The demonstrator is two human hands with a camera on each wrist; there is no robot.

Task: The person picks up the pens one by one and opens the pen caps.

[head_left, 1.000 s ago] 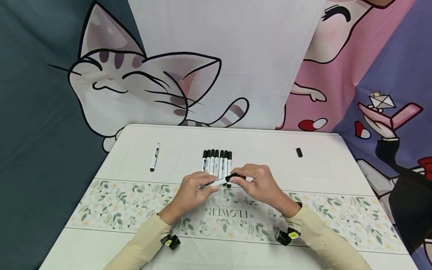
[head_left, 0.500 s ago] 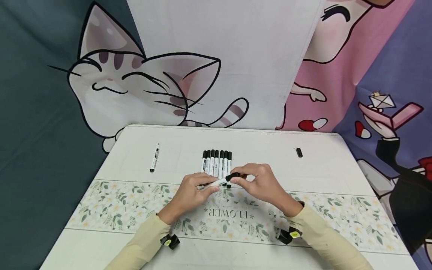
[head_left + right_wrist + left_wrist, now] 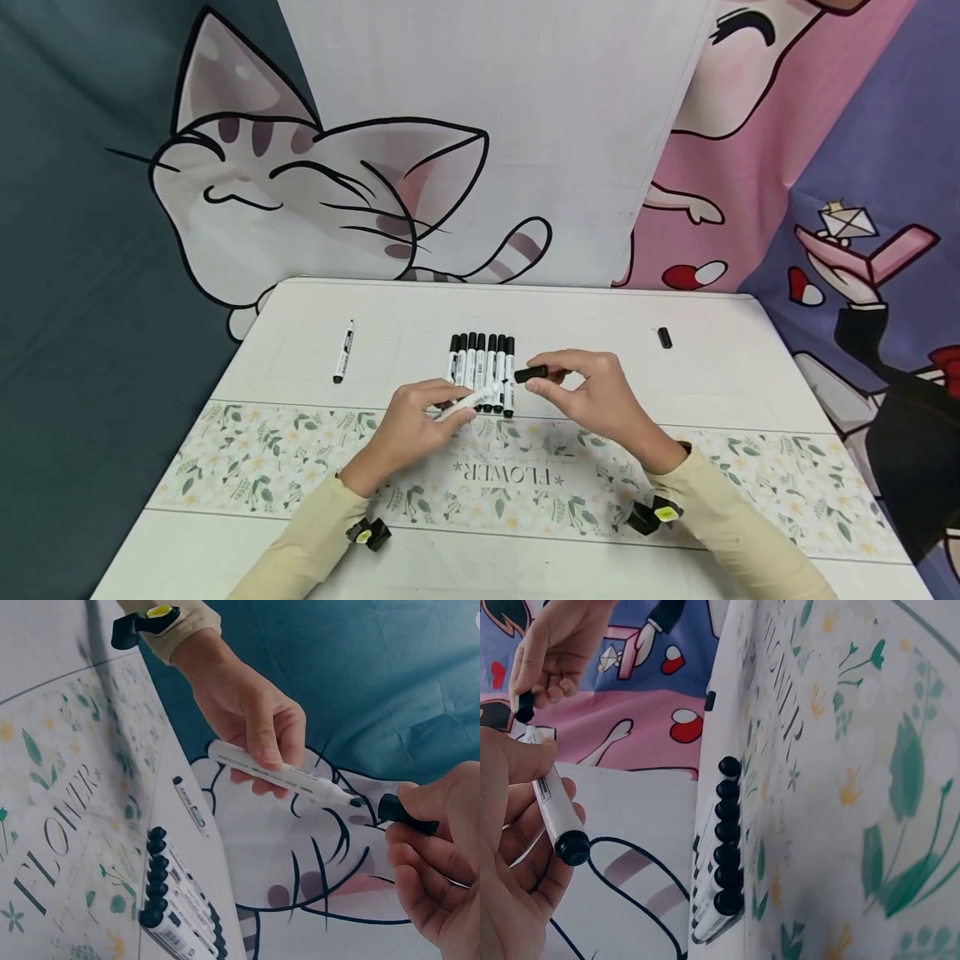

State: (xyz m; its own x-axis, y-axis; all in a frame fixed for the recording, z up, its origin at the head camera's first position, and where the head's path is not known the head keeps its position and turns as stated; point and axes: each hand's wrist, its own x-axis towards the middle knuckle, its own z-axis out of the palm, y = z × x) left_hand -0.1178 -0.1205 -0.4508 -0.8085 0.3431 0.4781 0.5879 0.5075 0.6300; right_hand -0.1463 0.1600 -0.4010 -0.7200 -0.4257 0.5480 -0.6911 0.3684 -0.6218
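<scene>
My left hand (image 3: 420,417) grips a white marker (image 3: 467,402) with its tip bare; the same marker (image 3: 281,775) and marker (image 3: 556,814) show in both wrist views. My right hand (image 3: 592,392) pinches the black cap (image 3: 531,373), held just off the marker's tip; that cap (image 3: 405,812) sits a short gap from the nib. Behind my hands a row of several capped markers (image 3: 483,371) lies side by side on the table, and the row (image 3: 721,855) and row (image 3: 176,904) also show in the wrist views.
A lone marker (image 3: 343,352) lies at the left of the white table (image 3: 735,375). A loose black cap (image 3: 664,337) lies at the right. A floral runner (image 3: 787,492) crosses the table near me. Cartoon cloth hangs behind.
The cap has come off the marker: my right hand moved it up and to the right, while my left hand drew the marker slightly left.
</scene>
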